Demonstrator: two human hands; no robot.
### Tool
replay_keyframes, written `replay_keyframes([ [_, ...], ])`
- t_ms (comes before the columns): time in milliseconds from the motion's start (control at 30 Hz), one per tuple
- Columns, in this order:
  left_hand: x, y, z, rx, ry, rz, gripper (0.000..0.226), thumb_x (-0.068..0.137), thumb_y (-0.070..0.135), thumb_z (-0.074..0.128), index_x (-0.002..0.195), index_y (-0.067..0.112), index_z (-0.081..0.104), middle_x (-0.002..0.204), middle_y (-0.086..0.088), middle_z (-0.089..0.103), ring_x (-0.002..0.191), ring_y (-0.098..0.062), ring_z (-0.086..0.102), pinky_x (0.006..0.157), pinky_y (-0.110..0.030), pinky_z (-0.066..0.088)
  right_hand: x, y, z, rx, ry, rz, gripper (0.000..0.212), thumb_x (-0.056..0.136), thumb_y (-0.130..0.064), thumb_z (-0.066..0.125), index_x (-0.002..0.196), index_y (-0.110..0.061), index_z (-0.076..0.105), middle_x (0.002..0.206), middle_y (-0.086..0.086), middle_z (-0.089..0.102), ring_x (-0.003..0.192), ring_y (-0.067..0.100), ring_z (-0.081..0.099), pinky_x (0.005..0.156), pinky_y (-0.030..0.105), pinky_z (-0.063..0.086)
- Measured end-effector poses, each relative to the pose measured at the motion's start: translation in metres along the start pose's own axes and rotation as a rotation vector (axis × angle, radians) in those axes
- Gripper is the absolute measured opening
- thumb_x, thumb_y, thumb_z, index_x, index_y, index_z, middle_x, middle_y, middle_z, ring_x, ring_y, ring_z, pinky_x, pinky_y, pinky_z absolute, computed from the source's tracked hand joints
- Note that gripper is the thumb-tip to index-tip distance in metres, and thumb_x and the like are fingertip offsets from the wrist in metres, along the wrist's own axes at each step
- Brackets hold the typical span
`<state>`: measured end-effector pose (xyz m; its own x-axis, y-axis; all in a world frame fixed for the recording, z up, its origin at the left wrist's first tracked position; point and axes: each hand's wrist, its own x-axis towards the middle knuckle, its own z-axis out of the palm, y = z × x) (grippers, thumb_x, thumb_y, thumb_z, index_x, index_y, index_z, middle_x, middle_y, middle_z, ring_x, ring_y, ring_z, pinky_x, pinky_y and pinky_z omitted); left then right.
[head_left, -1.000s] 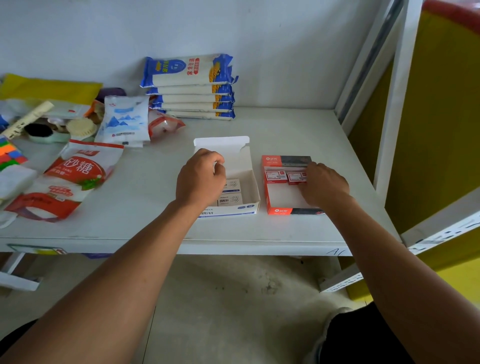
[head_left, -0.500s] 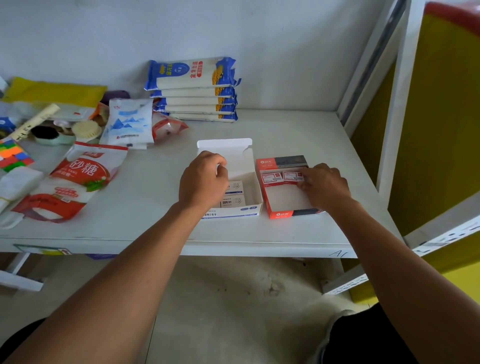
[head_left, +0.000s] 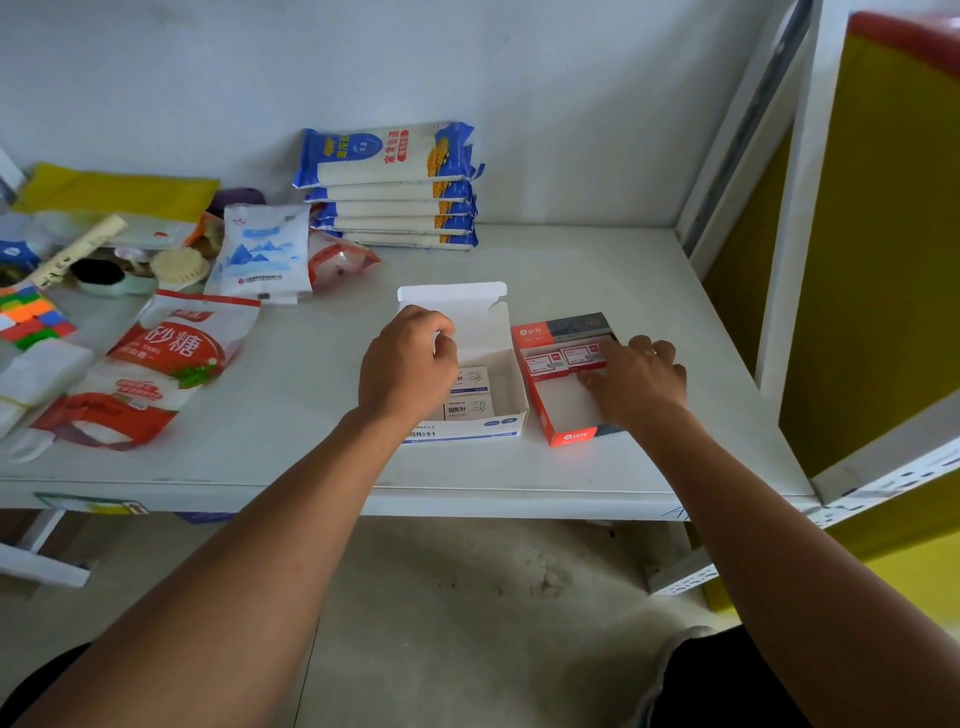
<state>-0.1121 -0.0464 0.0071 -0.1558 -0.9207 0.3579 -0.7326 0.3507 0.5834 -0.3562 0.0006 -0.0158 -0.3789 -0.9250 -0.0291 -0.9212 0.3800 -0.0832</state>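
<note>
A white carton (head_left: 511, 364) lies open on the shelf, lid flap tipped back, with small white paperclip boxes (head_left: 470, 397) inside. My left hand (head_left: 408, 369) hovers over its left side with fingers curled; a sliver of white shows pinched between thumb and forefinger. Right beside it lies an open red carton (head_left: 563, 423) holding small red-and-white boxes (head_left: 558, 359) at its far end. My right hand (head_left: 639, 384) reaches into the red carton, and its straight fingers touch those small boxes.
The white shelf (head_left: 291, 395) holds stacked blue noodle packs (head_left: 389, 182) at the back wall and a red sugar bag (head_left: 166, 364), a white-blue pouch (head_left: 262, 252) and a colour cube (head_left: 31, 317) on the left. A white shelf upright (head_left: 795, 208) and a yellow panel (head_left: 893, 234) stand to the right.
The red carton has slid a little left, closer to the white carton. My right hand has shifted inside it along the small boxes. My left hand has stayed over the white carton.
</note>
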Motion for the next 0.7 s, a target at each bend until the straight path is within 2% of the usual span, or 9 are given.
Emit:
replay_keyframes([
  [133, -0.001, -0.001, 0.0, 0.004, 0.002, -0.002, 0.018, 0.085, 0.015, 0.052, 0.094, 0.014, 0.067, 0.105, -0.002, 0.066, 0.088, -0.023, 0.061, 0.072, -0.03, 0.047, 0.0, -0.001, 0.003, 0.073, -0.048, -0.026, 0.077, 0.082, -0.069, 0.05, 0.141, -0.022, 0.035, 0.137, 0.01, 0.048, 0.127, 0.035, 0.042, 0.1, 0.051, 0.039],
  [233, -0.001, 0.0, 0.0, 0.0, 0.003, 0.0, 0.018, 0.085, 0.015, 0.052, 0.094, 0.014, 0.067, 0.105, -0.003, 0.066, 0.088, -0.023, 0.061, 0.073, -0.032, 0.049, -0.001, -0.006, 0.001, 0.085, -0.069, 0.003, 0.09, 0.073, -0.081, 0.047, 0.14, -0.021, 0.035, 0.136, 0.008, 0.051, 0.123, 0.034, 0.049, 0.098, 0.05, 0.042],
  [433, 0.0, 0.001, 0.0, 0.0, 0.003, -0.002, 0.019, 0.085, 0.016, 0.052, 0.096, 0.015, 0.068, 0.107, -0.002, 0.066, 0.091, -0.024, 0.062, 0.077, -0.038, 0.053, -0.002, -0.011, 0.001, 0.082, -0.01, 0.051, 0.085, 0.075, -0.08, 0.044, 0.137, -0.022, 0.04, 0.13, 0.005, 0.056, 0.116, 0.031, 0.055, 0.093, 0.047, 0.045],
  [600, 0.0, -0.002, -0.002, 0.005, 0.007, -0.019, 0.019, 0.086, 0.016, 0.051, 0.097, 0.015, 0.067, 0.107, -0.002, 0.066, 0.091, -0.021, 0.062, 0.075, -0.031, 0.049, -0.005, -0.008, 0.003, 0.103, 0.006, 0.048, 0.082, 0.076, -0.079, 0.046, 0.135, -0.023, 0.042, 0.127, 0.004, 0.058, 0.113, 0.031, 0.057, 0.09, 0.046, 0.047],
  [700, -0.001, -0.005, -0.004, -0.001, 0.028, -0.031, 0.019, 0.085, 0.015, 0.051, 0.096, 0.015, 0.068, 0.105, -0.001, 0.066, 0.09, -0.022, 0.062, 0.075, -0.032, 0.05, -0.008, -0.007, 0.005, 0.096, 0.021, 0.055, 0.081, 0.076, -0.078, 0.046, 0.134, -0.022, 0.043, 0.126, 0.004, 0.058, 0.111, 0.03, 0.057, 0.088, 0.045, 0.048],
])
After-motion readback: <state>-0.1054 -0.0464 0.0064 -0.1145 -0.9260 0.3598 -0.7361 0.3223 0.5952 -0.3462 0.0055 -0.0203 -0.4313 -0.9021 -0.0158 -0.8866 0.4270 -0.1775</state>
